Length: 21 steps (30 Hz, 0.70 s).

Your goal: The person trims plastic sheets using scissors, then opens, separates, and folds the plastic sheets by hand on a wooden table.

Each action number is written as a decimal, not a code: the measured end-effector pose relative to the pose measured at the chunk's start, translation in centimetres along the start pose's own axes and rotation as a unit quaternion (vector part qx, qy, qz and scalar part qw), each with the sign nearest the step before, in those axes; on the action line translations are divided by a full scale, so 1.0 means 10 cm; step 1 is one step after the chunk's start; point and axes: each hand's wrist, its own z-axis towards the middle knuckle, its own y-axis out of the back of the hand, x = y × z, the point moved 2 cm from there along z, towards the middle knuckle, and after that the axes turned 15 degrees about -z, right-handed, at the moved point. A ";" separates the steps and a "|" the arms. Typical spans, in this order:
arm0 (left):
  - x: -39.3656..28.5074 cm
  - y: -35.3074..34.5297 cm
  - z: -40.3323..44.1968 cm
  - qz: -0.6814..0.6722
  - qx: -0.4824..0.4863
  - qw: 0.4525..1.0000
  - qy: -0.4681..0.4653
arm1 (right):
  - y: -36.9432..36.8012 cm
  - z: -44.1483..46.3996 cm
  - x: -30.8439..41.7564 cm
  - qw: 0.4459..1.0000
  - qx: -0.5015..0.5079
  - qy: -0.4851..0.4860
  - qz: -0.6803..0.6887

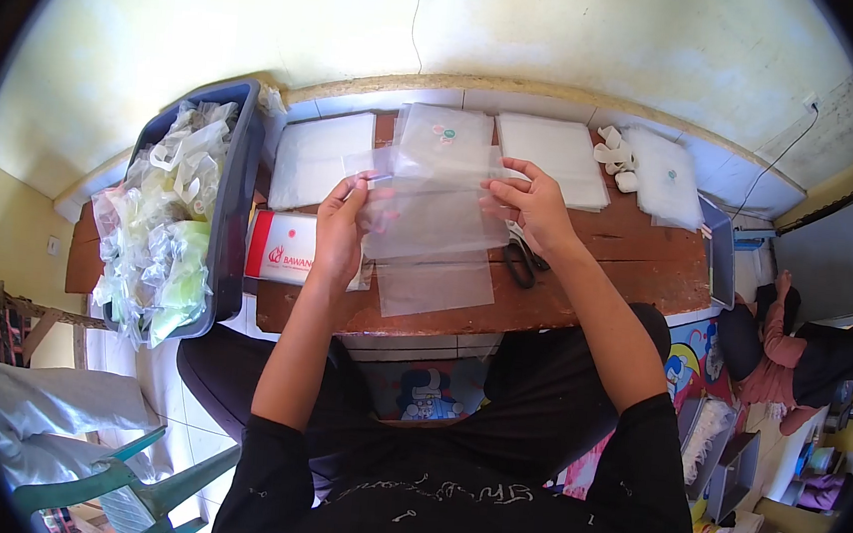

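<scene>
Between my two hands a clear plastic bag (429, 229) is stretched out flat above the brown wooden table (637, 271). My left hand (344, 222) pinches its left edge, thumb on top. At the opposite edge my right hand (533, 207) grips the plastic between thumb and fingers. Underneath lies another clear plastic sheet (436, 292), reaching toward the table's front edge. A stack of printed plastic bags (447, 128) lies just behind. Black-handled scissors (519, 264) rest below my right hand, partly hidden by it. Left of my left hand is a red and white printed packet (282, 253).
A dark bin (233, 211) full of plastic bags stands at the left. Further stacks of plastic (323, 161), (547, 156) and white strap loops (614, 151) line the table's back. Another person (801, 346) sits at the right. A green chair (144, 480) is lower left.
</scene>
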 end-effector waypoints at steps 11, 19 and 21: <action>0.22 -0.03 -0.09 0.026 0.093 0.980 0.175 | 0.19 0.17 -0.15 0.993 -0.103 -0.002 0.057; 0.32 -0.02 -0.09 0.104 0.093 0.968 0.210 | 0.30 0.18 -0.10 0.988 -0.142 0.006 0.060; 0.31 -0.03 -0.10 0.116 0.109 0.972 0.171 | 0.29 0.17 -0.07 0.989 -0.141 0.000 0.041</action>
